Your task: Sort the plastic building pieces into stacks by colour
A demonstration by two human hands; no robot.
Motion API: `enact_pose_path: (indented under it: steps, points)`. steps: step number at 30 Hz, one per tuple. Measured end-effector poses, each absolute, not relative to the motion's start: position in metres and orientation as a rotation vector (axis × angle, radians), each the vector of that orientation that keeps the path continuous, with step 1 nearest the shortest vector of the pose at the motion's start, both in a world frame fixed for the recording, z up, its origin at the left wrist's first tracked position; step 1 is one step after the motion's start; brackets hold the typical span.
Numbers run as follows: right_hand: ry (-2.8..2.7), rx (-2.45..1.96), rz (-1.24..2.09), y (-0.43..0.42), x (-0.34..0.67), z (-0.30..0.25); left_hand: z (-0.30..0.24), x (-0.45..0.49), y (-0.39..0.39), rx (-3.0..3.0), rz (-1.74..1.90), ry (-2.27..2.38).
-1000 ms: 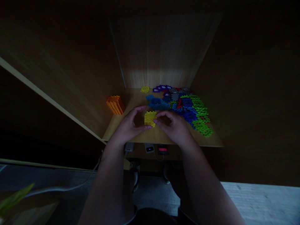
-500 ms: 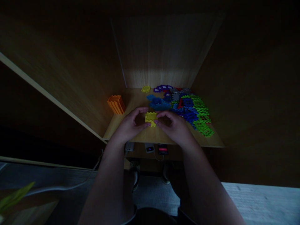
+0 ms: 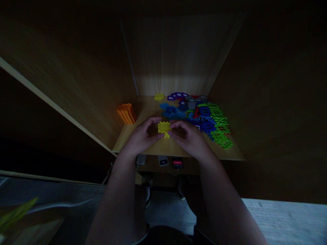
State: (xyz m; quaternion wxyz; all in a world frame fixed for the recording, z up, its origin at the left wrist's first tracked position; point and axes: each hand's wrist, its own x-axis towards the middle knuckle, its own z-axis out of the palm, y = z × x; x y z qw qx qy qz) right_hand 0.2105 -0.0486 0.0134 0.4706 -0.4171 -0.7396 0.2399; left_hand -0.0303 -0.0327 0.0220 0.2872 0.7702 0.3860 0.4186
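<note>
I hold a small yellow block assembly (image 3: 164, 128) of interlocking toothed tiles between both hands, just above the wooden desk (image 3: 153, 148). My left hand (image 3: 141, 137) pinches its left side with thumb below and fingers curled over the top. My right hand (image 3: 190, 137) grips its right side the same way. Behind the hands lies a heap of loose tiles: blue tiles (image 3: 171, 112), green tiles (image 3: 219, 127), purple tiles (image 3: 177, 96) and a single yellow tile (image 3: 158, 97).
An orange block stack (image 3: 126, 113) stands at the desk's left by the side panel. Wooden walls enclose the desk on the left, back and right. Small devices with lit indicators (image 3: 170, 162) and a cable hang below the desk's front edge. The scene is dim.
The yellow assembly has shifted slightly up and away between my fingers; both hands keep their grip and have barely moved.
</note>
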Motion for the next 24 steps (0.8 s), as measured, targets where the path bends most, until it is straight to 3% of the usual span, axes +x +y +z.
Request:
enact_pose_path:
  steps: [24]
  points:
    - [-1.799, -1.05, 0.594, -0.0495, 0.212, 0.0132, 0.0242, -0.0293, -0.0344, 2.074, 1.133, 1.024]
